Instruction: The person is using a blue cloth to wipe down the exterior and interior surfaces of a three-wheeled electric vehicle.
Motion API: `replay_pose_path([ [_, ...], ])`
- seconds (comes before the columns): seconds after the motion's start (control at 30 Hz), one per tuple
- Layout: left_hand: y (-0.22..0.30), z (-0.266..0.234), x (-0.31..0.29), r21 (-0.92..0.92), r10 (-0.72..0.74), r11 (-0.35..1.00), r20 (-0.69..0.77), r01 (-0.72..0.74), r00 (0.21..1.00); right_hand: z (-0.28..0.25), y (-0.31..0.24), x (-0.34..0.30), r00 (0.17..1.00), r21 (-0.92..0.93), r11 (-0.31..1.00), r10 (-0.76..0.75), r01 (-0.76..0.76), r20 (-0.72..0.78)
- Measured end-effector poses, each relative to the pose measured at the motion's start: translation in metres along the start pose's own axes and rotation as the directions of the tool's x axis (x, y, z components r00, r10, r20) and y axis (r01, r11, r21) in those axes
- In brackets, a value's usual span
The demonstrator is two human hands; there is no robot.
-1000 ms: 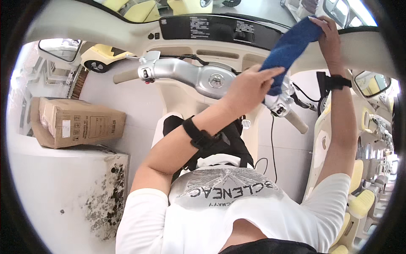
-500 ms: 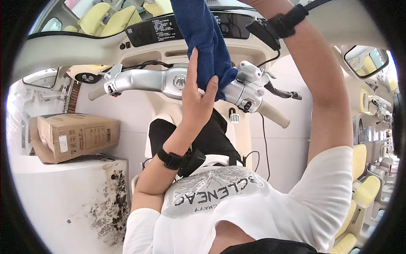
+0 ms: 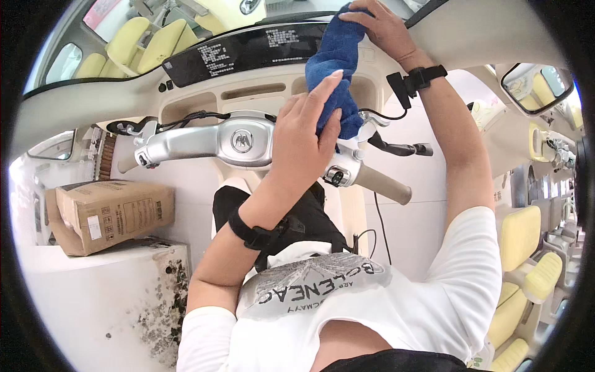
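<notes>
A crumpled blue cloth (image 3: 334,62) runs between my two hands above the right half of a silver handlebar (image 3: 186,144). My left hand (image 3: 300,133) is closed round the lower part of the cloth, with thumb and forefinger on either side of it. At the cloth's far end, my right hand (image 3: 385,30) pinches it between thumb and fingers. Behind the cloth lies a long dark panel (image 3: 238,59) on the cream dashboard, partly covered by it. The handlebar's right grip (image 3: 387,185) sticks out below and right of the cloth.
A brake lever (image 3: 403,149) juts out near the right grip. On the left, a cardboard box (image 3: 114,214) sits on a stained white surface (image 3: 80,291). A side mirror (image 3: 537,88) and yellow seats (image 3: 520,232) are at the right. The windscreen edge (image 3: 118,82) curves across the far side.
My right hand has come down and nearer, fully into view with the cloth's far end. The cloth, stretched long before, is now shorter and bunched. The view has shifted slightly.
</notes>
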State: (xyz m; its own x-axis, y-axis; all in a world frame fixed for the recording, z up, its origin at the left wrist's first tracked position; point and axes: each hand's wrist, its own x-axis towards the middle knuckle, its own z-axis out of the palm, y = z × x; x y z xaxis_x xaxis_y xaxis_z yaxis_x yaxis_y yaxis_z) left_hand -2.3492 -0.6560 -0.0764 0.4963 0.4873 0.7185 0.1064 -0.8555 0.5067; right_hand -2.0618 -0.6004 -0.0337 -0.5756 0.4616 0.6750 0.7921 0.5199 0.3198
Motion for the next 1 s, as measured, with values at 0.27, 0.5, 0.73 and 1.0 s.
replay_pose_path([
  [0.27,-0.013,0.004,0.012,-0.176,-0.347,0.92,0.052,0.35,0.937,0.01,0.008,0.103,0.895,-0.009,0.964,-0.251,0.266,-0.369],
  [0.5,-0.007,0.001,0.011,-0.108,-0.322,0.942,-0.014,0.319,0.947,0.047,0.01,0.095,0.876,-0.058,0.908,-0.416,0.415,-0.244],
  [0.73,-0.006,0.006,0.011,-0.089,-0.193,0.977,0.014,0.194,0.981,0.003,-0.008,-0.091,0.945,-0.12,0.984,0.158,-0.128,0.287],
  [1.0,0.0,0.007,0.003,0.017,-0.027,1.0,0.108,0.026,0.994,-0.121,-0.098,-0.147,0.546,0.131,0.533,0.785,-0.836,0.292],
])
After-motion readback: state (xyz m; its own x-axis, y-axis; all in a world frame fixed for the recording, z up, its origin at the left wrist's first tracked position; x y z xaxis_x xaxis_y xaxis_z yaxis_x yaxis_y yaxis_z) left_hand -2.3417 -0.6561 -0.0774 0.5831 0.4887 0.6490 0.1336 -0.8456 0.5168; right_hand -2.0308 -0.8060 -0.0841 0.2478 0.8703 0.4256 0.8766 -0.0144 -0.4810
